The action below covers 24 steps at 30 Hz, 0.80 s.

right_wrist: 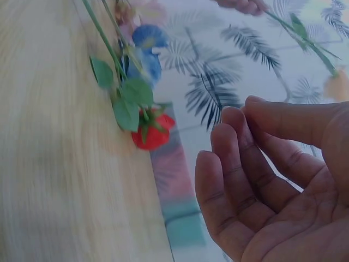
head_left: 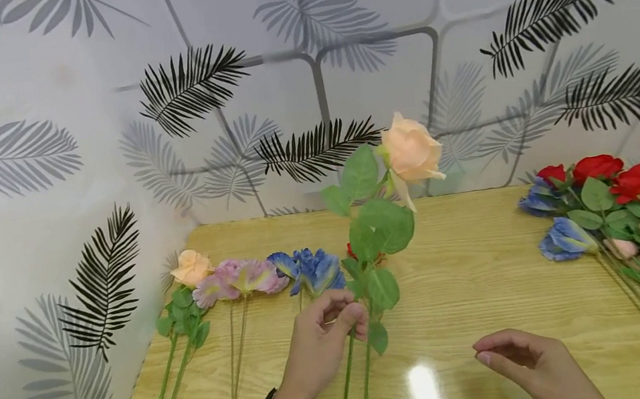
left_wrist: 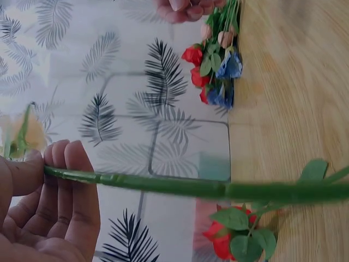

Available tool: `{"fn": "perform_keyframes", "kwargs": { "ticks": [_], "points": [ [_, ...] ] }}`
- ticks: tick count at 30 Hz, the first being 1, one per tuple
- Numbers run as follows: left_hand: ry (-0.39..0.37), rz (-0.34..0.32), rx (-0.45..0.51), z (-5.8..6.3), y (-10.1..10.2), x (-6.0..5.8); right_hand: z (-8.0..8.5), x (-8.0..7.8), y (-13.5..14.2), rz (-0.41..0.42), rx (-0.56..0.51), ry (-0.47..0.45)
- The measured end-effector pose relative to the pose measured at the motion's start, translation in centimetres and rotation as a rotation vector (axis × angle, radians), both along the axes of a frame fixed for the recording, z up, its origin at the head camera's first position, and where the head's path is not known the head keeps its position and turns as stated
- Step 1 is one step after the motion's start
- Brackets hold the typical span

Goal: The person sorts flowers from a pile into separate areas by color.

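Observation:
My left hand (head_left: 344,314) pinches the green stem (left_wrist: 163,185) of a peach rose (head_left: 411,150) between thumb and fingers and holds it upright above the wooden table (head_left: 465,288). Its leaves (head_left: 381,225) spread just above the hand. In the left wrist view the stem runs across my fingers (left_wrist: 71,180). My right hand (head_left: 488,352) hovers low over the table's front right, empty, its fingers (right_wrist: 234,164) loosely curled. It touches nothing.
A row lies on the left: a peach rose (head_left: 192,267), pink flowers (head_left: 239,277), blue flowers (head_left: 311,269) and a red flower (right_wrist: 152,131). A pile of red roses (head_left: 595,170), blue flowers (head_left: 565,241) and pink buds lies at the right. Leaf-patterned walls (head_left: 73,124) enclose the table.

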<state>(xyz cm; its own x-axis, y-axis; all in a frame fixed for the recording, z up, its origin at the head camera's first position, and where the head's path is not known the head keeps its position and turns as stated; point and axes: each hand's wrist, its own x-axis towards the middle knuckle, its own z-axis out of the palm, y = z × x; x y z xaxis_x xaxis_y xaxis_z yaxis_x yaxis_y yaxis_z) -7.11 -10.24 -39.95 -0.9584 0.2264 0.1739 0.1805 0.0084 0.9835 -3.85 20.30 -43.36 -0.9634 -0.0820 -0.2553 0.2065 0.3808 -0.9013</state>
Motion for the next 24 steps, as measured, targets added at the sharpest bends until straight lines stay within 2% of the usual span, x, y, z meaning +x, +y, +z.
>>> {"fn": "perform_keyframes", "kwargs": {
  "ticks": [3,7,11,15,18,24],
  "points": [
    [0.004,0.05,-0.015,0.0,-0.9,-0.1,0.1,-0.4,1.7,0.001,0.049,-0.029],
    [-0.008,0.131,-0.046,-0.1,-2.4,-0.2,0.2,-1.1,4.5,0.043,0.177,-0.055],
    [-0.03,0.223,-0.079,-0.1,-4.2,-0.3,-0.3,-1.4,7.6,-0.019,0.299,-0.037],
    [-0.052,0.314,-0.105,0.0,-6.4,-0.4,-1.0,-1.5,10.4,-0.163,0.362,0.001],
    [-0.062,0.368,-0.121,0.1,-8.2,-0.4,-1.6,-1.6,12.3,-0.305,0.387,0.016],
    [-0.072,0.478,-0.153,-0.2,-11.4,0.0,-2.6,-2.0,15.3,-0.601,0.255,-0.011]
  ]
}}
